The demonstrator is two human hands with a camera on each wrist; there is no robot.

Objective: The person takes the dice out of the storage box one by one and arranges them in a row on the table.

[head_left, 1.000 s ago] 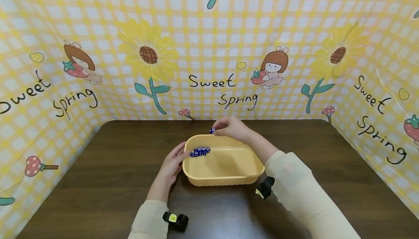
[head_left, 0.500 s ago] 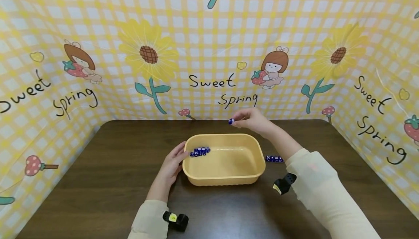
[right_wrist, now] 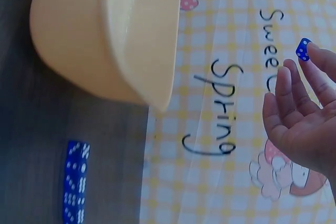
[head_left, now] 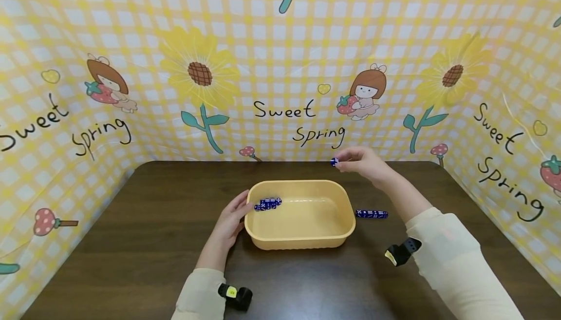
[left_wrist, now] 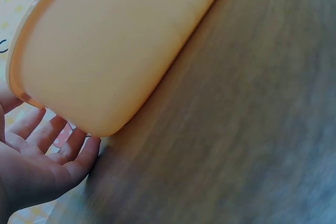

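A yellow plastic basin (head_left: 300, 239) sits on the table, with a cluster of blue dice (head_left: 268, 204) inside near its left end. At that end my left hand (head_left: 229, 220) holds the basin, thumb over the rim and fingers along the outer wall (left_wrist: 105, 66). Beyond the basin's back right corner, my right hand (head_left: 365, 164) is raised and pinches a single blue die (right_wrist: 303, 49) between thumb and index finger. The other fingers of that hand are loosely bent. To the right of the basin lies a straight row of blue dice (head_left: 371, 214) with white dots.
The dark wooden table (head_left: 131, 242) extends on all sides of the basin. A yellow checked cloth (head_left: 280, 57) with printed sunflowers and lettering rises behind the table and on both sides.
My right hand has moved right with the die, from above the basin's back rim to past its back right corner. The row of dice has come into full view. The left hand stays put.
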